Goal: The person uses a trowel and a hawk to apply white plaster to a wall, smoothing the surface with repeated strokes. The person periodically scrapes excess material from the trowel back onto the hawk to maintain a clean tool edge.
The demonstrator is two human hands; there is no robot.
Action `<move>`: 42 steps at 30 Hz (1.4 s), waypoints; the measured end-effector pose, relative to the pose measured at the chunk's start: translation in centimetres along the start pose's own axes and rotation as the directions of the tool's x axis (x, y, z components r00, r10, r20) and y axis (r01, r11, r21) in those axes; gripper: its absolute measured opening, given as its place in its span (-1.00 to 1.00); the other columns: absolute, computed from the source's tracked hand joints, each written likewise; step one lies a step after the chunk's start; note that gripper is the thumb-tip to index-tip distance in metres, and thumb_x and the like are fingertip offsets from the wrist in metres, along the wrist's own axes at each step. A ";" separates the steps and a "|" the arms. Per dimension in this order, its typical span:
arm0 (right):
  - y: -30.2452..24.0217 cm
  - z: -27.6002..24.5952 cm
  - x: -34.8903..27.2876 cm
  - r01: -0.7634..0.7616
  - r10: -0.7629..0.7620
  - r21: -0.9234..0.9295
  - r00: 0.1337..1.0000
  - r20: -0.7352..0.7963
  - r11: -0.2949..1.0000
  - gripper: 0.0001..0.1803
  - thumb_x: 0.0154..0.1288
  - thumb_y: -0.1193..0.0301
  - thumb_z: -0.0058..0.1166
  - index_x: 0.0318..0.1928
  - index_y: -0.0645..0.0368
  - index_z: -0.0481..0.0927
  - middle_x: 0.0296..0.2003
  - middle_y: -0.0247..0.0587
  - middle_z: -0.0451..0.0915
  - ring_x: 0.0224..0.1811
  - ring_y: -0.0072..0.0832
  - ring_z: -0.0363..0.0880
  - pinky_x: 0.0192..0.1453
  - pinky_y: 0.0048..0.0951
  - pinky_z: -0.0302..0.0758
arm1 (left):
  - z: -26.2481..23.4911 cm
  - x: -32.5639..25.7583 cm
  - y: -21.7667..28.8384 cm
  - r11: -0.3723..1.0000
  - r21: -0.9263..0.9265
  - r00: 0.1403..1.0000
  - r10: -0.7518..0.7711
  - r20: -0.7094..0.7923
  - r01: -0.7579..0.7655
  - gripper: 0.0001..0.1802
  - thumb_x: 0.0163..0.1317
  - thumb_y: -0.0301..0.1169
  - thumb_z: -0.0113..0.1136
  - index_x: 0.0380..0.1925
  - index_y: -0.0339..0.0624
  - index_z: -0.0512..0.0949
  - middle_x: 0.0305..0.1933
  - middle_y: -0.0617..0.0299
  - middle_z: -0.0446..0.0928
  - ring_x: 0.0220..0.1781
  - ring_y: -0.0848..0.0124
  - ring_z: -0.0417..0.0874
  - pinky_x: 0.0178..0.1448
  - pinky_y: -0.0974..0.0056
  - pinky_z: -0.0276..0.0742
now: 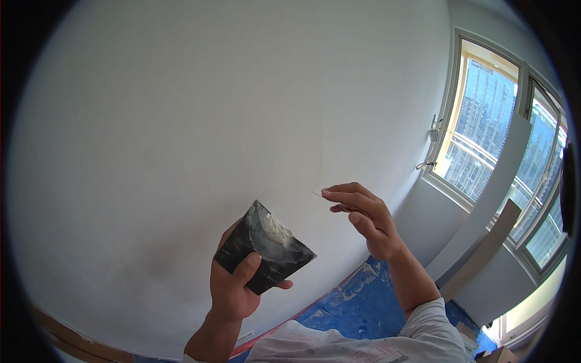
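Observation:
My left hand (233, 284) grips a dark square putty board (264, 245) with a lump of white filler (279, 233) on its upper face. My right hand (363, 215) is raised to the right of it, fingers curled around a thin blade (321, 195) whose edge touches the white wall (212, 121). The blade is seen edge-on, so only a thin sliver of it shows. The two hands are apart, both close in front of the wall.
A window (484, 121) with a grey frame and handles lies at the right, tall buildings beyond it. Blue floor covering (357, 302) spattered with white runs below, with red tape along the wall's base. A pale board (484, 248) leans under the window.

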State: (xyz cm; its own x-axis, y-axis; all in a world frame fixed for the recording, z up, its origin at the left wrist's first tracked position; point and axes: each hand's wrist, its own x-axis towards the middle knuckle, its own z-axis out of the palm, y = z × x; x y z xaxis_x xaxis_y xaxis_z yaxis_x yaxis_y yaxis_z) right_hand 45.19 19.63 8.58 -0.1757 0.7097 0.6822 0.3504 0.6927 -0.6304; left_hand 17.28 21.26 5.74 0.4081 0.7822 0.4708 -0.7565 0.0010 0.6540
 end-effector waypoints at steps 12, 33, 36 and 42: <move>-3.9 1.8 -3.5 -0.432 0.330 0.870 0.878 0.346 0.238 -0.39 0.47 0.52 -0.05 0.46 0.44 0.19 0.04 0.10 0.61 -0.21 -0.33 0.79 -0.49 -0.43 0.74 | -4.2 2.2 -4.3 0.054 0.687 0.663 0.326 0.674 -0.725 -0.25 -0.06 -0.82 0.15 0.22 -0.09 0.62 0.40 0.02 0.49 0.42 -0.04 0.50 0.42 0.01 0.57; -21.7 -16.1 37.2 -0.110 -0.559 -0.931 0.773 -0.300 0.347 -0.53 0.43 0.46 -0.19 0.25 -0.02 0.61 -0.03 -0.09 0.71 -0.02 -0.15 0.68 0.04 -0.10 0.59 | -4.6 -4.0 -8.3 0.298 0.799 0.809 0.469 0.354 -0.523 -0.53 0.46 -0.71 0.02 0.32 -0.21 0.55 0.27 -0.08 0.60 0.29 0.08 0.65 0.31 0.14 0.62; -22.6 -15.2 38.3 -0.144 -0.527 -0.943 0.799 -0.290 0.301 -0.53 0.44 0.43 -0.20 0.26 0.00 0.59 0.00 -0.08 0.69 0.02 -0.14 0.65 0.09 -0.09 0.56 | -5.2 -4.1 -8.4 0.310 0.812 0.823 0.469 0.322 -0.495 -0.53 0.47 -0.72 0.01 0.32 -0.19 0.55 0.27 -0.09 0.60 0.29 0.08 0.65 0.31 0.13 0.62; -22.3 -14.7 39.4 -0.121 -0.487 -0.944 0.832 -0.266 0.308 -0.54 0.49 0.36 -0.19 0.30 0.06 0.55 0.10 -0.05 0.62 0.13 -0.13 0.57 0.20 -0.07 0.49 | -6.1 -2.9 -8.2 0.336 0.798 0.831 0.447 0.332 -0.500 -0.52 0.48 -0.73 -0.01 0.33 -0.17 0.53 0.26 -0.10 0.59 0.29 0.07 0.65 0.31 0.13 0.64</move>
State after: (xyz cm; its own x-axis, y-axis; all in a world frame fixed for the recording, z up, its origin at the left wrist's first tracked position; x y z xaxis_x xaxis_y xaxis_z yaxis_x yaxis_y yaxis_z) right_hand 43.98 30.25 54.97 -0.0723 0.2193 0.9730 0.9973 0.0068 0.0726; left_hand 19.22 22.84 -4.61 0.1707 0.4430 0.8801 -0.0504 -0.8881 0.4568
